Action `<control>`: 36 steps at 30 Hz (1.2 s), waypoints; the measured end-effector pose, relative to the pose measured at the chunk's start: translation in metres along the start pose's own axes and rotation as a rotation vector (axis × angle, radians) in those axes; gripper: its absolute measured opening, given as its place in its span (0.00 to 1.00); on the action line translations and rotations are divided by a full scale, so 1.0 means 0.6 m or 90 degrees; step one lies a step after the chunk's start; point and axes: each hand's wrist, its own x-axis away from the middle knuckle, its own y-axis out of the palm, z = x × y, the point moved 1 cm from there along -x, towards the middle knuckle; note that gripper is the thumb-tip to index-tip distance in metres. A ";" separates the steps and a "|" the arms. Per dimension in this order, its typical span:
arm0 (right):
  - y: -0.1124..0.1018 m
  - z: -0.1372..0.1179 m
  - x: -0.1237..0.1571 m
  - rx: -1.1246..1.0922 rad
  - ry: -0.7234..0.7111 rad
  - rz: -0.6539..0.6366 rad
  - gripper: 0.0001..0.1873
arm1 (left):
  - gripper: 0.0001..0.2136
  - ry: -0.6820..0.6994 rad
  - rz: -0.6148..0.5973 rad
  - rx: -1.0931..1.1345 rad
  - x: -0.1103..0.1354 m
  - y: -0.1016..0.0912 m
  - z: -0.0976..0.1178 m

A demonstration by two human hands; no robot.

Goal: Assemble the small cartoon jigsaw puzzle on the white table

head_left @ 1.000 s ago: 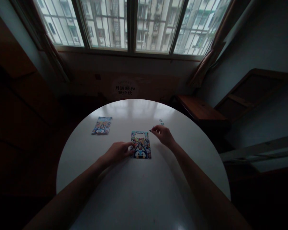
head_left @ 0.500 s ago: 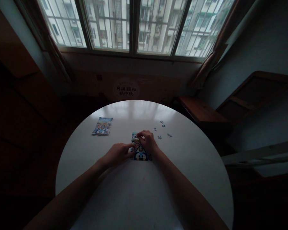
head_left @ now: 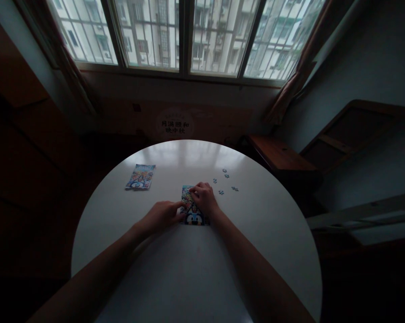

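A partly covered jigsaw puzzle [head_left: 193, 219] lies flat on the white table, with a blue-and-white cartoon face along its near edge. My left hand [head_left: 162, 214] rests at the puzzle's left side, its thumb and forefinger apart and touching the edge. Over the upper right part of the puzzle is my right hand [head_left: 204, 196], its fingertips drawn together in a pinch on the surface. What they hold looks like a small puzzle piece, mostly hidden by the fingers. Several loose puzzle pieces [head_left: 227, 176] are scattered to the right, beyond my right hand.
A picture packet [head_left: 140, 176] with the same cartoon face lies at the table's left. The round white table [head_left: 195, 264] has its far edge towards a barred window [head_left: 185, 36]. A brown wooden bench [head_left: 279, 154] stands beyond the table on the right.
The whole view has shifted slightly, so everything sits a little further left. My right fingertips have dipped slightly closer to the puzzle; my left hand stays at its edge.
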 end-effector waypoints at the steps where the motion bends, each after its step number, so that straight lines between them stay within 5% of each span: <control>1: 0.000 -0.001 0.001 -0.003 -0.003 0.005 0.08 | 0.14 -0.001 -0.003 -0.001 0.000 0.000 0.000; 17: -0.013 0.001 -0.003 -0.130 0.034 0.141 0.15 | 0.14 -0.003 -0.003 0.014 -0.002 -0.001 0.001; 29: -0.167 0.001 -0.044 -0.473 0.192 0.238 0.16 | 0.15 -0.002 -0.002 0.017 -0.001 0.007 -0.009; 36: -0.176 0.086 0.005 -0.413 0.280 0.276 0.13 | 0.15 -0.004 -0.004 0.021 -0.001 0.008 -0.010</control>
